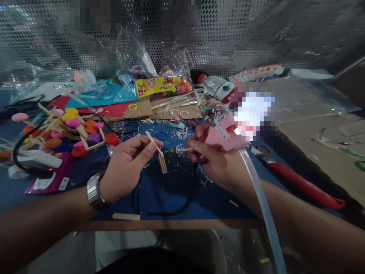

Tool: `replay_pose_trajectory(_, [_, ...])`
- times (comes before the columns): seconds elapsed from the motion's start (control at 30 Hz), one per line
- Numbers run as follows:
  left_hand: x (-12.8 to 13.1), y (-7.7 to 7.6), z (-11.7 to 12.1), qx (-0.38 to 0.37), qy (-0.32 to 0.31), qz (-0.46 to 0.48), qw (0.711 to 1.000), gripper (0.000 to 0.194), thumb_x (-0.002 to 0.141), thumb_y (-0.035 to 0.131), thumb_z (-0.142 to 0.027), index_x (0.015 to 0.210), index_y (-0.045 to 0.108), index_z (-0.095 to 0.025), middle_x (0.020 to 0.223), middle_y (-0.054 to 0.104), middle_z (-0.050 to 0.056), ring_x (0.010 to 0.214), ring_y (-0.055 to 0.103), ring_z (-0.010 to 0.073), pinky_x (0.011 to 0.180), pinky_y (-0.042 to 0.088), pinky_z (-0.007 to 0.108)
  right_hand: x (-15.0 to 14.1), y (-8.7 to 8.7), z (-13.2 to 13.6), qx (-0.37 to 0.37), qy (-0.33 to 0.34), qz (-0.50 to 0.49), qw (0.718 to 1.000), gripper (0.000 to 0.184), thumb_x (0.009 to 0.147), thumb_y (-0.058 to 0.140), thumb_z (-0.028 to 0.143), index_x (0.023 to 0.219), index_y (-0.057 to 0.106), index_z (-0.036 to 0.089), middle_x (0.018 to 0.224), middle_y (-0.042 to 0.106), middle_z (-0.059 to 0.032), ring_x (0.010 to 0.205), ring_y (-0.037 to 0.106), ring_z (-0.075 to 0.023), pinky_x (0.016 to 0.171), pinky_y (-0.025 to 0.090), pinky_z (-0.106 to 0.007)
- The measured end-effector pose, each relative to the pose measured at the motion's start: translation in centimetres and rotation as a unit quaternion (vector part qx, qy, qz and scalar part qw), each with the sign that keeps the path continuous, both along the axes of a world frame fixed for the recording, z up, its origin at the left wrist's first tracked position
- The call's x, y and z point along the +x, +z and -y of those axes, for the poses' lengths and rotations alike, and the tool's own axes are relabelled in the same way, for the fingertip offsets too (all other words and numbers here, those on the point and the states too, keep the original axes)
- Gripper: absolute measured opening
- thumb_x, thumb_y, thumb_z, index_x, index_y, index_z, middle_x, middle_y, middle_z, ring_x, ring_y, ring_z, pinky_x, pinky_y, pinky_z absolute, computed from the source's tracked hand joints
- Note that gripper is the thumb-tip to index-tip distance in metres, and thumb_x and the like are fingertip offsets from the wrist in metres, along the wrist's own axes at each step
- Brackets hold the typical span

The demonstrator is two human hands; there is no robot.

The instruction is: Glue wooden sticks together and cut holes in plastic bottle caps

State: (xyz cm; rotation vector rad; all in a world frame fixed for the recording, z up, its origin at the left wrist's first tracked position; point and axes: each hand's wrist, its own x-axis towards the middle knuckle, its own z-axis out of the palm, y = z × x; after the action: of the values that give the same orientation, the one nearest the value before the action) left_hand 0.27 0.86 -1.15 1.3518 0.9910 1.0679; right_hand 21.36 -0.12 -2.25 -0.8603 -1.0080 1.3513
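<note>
A clear glue stick [264,213] is held in the pink glue gun [224,137], which is gripped by the right fingers [203,147]; thin wooden sticks [162,163] are pinched by the left fingers [146,153], which could be burned if hot glue is misdirected.

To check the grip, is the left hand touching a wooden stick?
Touching. In the head view, the left hand pinches a wooden stick, with no gap showing.

Matt wooden sticks [163,163], smooth plastic glue gun [230,142], shiny metal watchband [93,191].
</note>
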Motion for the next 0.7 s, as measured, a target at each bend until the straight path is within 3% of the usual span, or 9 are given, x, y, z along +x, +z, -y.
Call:
replay_pose_trajectory(0.13, [0.1,0.3,0.2,0.018,-0.017,-0.026,0.999,0.022,0.092,0.07,-0.041,0.092,0.078,-0.02,0.093,0.073,0.004,0.084,0.064,0.014,0.079,0.05,0.025,0.1,0.2,-0.2,0.009,-0.05,0.006,0.999,0.031,0.076,0.079,0.021,0.086,0.05,0.027,0.082,0.069,0.005,0.056,0.051,-0.0101,0.057,0.042,-0.029])
replay_pose_trajectory(0.33, [0.4,1.0,0.6,0.029,-0.045,-0.074,0.996,0.023,0.091,0.07,-0.037,0.088,0.076,-0.016,0.087,0.075,0.006,0.081,0.067,0.0163,0.075,0.054,0.026,0.3,-0.1,-0.1,0.01,-0.013,0.018,1.0,0.029,0.086,0.074,0.031,0.086,0.045,0.027,0.093,0.076,0.0023,0.054,0.052,-0.011,0.056,0.044,-0.031])
replay_pose_trajectory(0.57, [0.6,1.3,0.7,0.04,-0.092,-0.099,0.99,0.025,0.092,0.068,-0.034,0.075,0.068,-0.016,0.076,0.073,0.003,0.075,0.067,0.0136,0.072,0.053,0.022,0.0,1.8,1.0,0.019,0.102,0.073,0.992,0.043,0.08,0.083,0.039,0.08,0.042,0.027,0.106,0.076,0.0,0.052,0.053,-0.01,0.051,0.046,-0.029])
replay_pose_trajectory(0.7, [0.6,1.2,0.7,0.043,-0.119,-0.108,0.986,0.027,0.094,0.066,-0.035,0.076,0.069,-0.015,0.074,0.072,0.003,0.072,0.065,0.012,0.07,0.052,0.021,-0.2,2.6,1.6,0.01,0.161,0.108,0.981,0.041,0.082,0.081,0.044,0.079,0.044,0.027,0.103,0.075,0.0001,0.052,0.055,-0.0113,0.052,0.048,-0.032])
